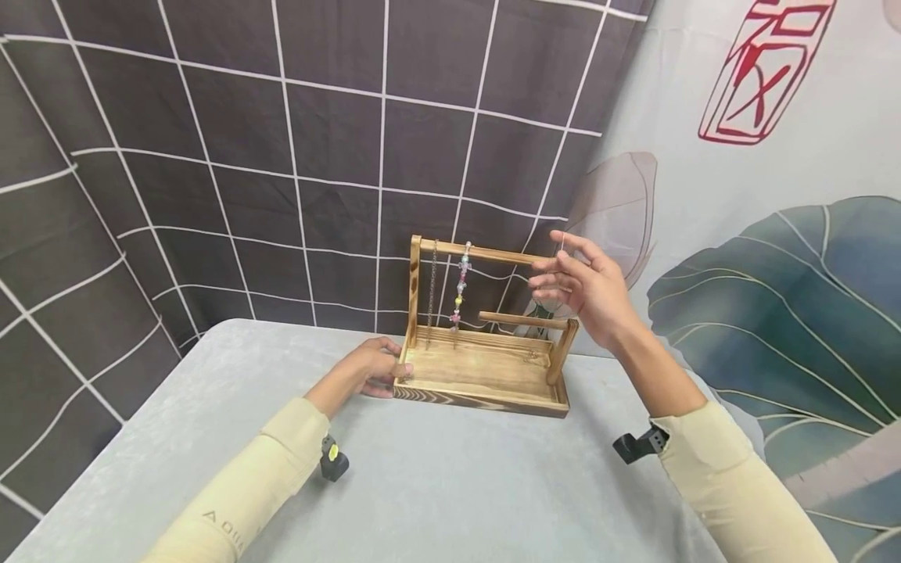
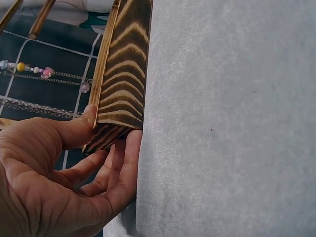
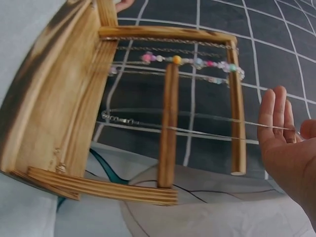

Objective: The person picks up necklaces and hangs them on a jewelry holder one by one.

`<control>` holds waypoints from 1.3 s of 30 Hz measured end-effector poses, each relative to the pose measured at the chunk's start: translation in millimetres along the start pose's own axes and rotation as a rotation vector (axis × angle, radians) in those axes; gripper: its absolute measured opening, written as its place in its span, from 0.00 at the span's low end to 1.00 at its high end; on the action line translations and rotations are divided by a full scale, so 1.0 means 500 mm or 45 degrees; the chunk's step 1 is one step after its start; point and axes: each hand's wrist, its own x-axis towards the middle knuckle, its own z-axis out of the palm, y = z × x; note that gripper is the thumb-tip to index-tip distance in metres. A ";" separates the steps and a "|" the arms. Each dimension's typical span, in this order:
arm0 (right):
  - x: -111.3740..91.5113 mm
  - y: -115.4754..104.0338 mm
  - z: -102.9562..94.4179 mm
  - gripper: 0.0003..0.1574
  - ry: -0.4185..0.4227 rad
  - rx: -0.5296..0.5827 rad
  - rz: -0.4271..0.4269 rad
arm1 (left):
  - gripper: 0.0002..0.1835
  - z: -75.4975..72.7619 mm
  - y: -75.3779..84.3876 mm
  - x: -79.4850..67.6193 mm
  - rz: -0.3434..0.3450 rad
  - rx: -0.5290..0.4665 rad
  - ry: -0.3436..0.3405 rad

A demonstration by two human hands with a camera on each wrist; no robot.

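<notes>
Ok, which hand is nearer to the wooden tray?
Left. The left hand grips the wooden tray at its left front corner; the right hand is apart from it, up near the free end of the upper bar, holding a thin necklace.

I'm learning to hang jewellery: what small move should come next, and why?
Probably lower the thin necklace onto the top bar: the right hand holds it up near that bar, where a beaded necklace already hangs, and the left hand grips the tray.

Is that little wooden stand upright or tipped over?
Upright. The wooden stand has its tray on the table, and the beaded necklace hangs down from the upper bar.
</notes>
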 end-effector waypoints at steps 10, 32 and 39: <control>0.035 -0.063 0.006 0.29 0.007 -0.016 -0.064 | 0.27 -0.009 0.002 -0.004 -0.002 -0.016 0.004; 0.067 -0.107 -0.023 0.26 0.146 0.086 -0.127 | 0.25 0.001 -0.010 -0.006 0.008 0.005 -0.013; 0.072 -0.102 -0.035 0.26 0.155 0.060 -0.083 | 0.25 0.002 -0.006 -0.004 0.018 0.009 -0.014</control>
